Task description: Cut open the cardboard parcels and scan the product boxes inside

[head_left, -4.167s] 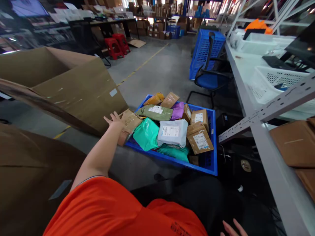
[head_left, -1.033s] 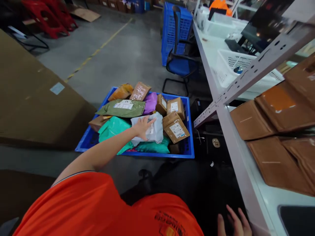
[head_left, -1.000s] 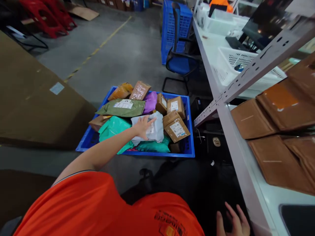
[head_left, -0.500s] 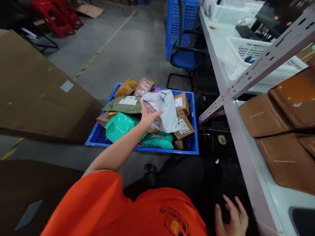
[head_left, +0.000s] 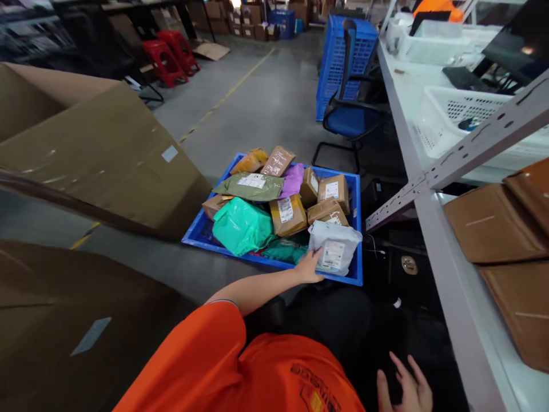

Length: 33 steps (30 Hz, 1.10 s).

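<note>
My left hand (head_left: 309, 268) is closed on the left edge of a pale grey plastic mailer (head_left: 346, 240) with a white label. The mailer rests over the near right corner of a blue plastic crate (head_left: 235, 257). Around it in the crate lie a turquoise bag parcel (head_left: 242, 226), an olive green mailer (head_left: 231, 187), a purple bag (head_left: 292, 180), a brown box with yellow tape (head_left: 281, 223) and several other cartons. Low on the right, my right hand (head_left: 405, 389) hangs with spread fingers and holds nothing; its lower part is cut off by the frame.
Large cardboard boxes (head_left: 128, 154) stand on the left. To the right, a metal upright (head_left: 463, 151) rises from a white bench edge (head_left: 433, 229) carrying brown packages (head_left: 480, 223) and a white basket (head_left: 433, 137). A blue chair (head_left: 349, 120) stands beyond the crate.
My left hand has brought the grey mailer from the crate's middle to its near right corner, uncovering the purple bag and boxes. The mailer's label now shows. The view has tilted up.
</note>
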Each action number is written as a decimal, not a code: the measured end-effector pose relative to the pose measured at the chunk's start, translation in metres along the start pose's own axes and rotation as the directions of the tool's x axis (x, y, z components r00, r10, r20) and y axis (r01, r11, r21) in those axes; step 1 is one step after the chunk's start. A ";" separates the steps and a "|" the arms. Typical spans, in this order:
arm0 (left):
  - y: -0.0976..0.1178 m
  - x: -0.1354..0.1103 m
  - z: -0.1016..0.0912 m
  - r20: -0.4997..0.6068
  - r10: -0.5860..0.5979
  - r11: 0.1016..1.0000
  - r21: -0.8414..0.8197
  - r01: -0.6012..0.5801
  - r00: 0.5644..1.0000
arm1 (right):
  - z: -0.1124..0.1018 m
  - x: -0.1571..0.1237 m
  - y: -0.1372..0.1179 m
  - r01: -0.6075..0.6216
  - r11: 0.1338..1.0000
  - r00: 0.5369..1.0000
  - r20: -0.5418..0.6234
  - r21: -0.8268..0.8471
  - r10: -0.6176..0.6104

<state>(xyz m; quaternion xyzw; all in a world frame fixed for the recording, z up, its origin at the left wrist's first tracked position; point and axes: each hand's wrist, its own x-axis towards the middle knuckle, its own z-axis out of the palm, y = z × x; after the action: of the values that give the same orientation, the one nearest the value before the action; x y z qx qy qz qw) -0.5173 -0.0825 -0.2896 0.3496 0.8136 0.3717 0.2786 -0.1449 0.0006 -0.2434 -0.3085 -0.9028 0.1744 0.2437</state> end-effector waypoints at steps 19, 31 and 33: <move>0.086 -0.004 -0.026 -0.113 0.484 0.874 0.018 -0.485 0.868 | -0.062 -0.009 -0.102 -0.559 0.812 0.823 0.231 0.168 0.519; 0.285 -0.124 0.108 0.338 0.861 0.504 -0.465 -0.728 0.381 | -0.214 -0.172 -0.141 -0.602 0.737 0.504 -0.569 0.308 0.650; 0.313 -0.137 0.123 0.338 0.871 0.487 -0.493 -0.721 0.357 | -0.235 -0.210 -0.130 -0.700 0.675 0.350 -0.712 0.233 0.609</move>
<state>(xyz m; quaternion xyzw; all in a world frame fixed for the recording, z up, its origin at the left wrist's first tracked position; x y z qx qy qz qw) -0.2334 0.0115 -0.0827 0.7527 0.3623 0.4446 0.3234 0.0676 -0.1926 -0.0601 -0.6979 -0.5273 0.0639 0.4803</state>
